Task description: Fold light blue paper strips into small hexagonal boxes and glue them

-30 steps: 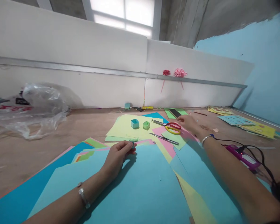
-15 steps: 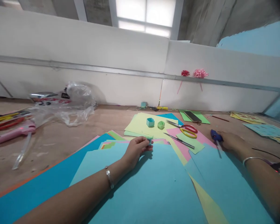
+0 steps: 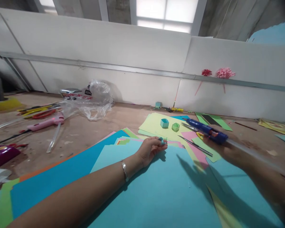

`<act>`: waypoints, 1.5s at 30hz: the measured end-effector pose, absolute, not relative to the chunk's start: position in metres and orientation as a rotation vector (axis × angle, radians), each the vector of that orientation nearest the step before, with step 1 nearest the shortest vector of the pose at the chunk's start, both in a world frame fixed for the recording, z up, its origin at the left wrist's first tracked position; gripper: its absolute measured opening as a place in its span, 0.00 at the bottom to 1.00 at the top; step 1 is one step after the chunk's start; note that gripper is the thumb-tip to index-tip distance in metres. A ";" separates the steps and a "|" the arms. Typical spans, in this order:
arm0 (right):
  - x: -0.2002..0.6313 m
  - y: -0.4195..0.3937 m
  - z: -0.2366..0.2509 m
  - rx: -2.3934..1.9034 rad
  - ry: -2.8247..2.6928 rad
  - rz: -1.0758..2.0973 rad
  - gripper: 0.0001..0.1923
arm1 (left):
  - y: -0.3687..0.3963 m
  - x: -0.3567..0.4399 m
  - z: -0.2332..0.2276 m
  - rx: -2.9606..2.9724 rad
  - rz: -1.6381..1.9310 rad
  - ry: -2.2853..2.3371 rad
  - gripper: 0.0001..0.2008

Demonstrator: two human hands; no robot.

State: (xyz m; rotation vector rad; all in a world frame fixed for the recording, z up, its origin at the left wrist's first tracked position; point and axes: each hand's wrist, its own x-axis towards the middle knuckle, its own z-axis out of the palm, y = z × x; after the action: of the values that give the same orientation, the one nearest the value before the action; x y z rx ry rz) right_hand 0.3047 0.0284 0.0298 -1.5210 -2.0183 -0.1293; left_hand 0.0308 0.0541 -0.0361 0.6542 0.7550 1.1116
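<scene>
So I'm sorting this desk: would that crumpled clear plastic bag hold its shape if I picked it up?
Probably not. The plastic bag lies crumpled and slumped on the table, so it likely flops. It looks thin and see-through, so probably very light and easily pushed. Something printed shows inside, which may shift.

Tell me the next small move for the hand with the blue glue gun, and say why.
Probably bring the glue gun in the right hand leftward, nozzle toward the small teal paper piece pinched in the left hand. The gun is lifted over the coloured paper sheets, nozzle pointing left, apart from the piece.
</scene>
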 end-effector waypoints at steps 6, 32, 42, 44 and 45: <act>0.252 0.002 -0.003 -1.145 -1.979 0.005 0.07 | 0.055 0.029 -0.038 0.663 1.104 0.745 0.07; 0.249 -0.014 -0.022 -1.212 -1.963 0.023 0.09 | 0.035 0.039 -0.035 0.975 1.211 0.791 0.16; 0.256 -0.008 -0.036 -1.241 -2.070 -0.083 0.06 | 0.044 0.035 -0.041 0.823 1.221 0.773 0.18; 0.257 -0.007 -0.037 -1.224 -2.077 -0.081 0.05 | 0.044 0.035 -0.041 0.826 1.219 0.777 0.18; 0.257 -0.007 -0.038 -1.212 -2.081 -0.083 0.05 | 0.044 0.035 -0.041 0.828 1.218 0.778 0.18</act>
State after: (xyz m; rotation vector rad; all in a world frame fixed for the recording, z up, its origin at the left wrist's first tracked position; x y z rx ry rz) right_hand 0.2568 -0.0073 -0.0376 -1.2115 -2.0808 -0.0832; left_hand 0.0354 0.0436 -0.0412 0.8276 0.7777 1.2178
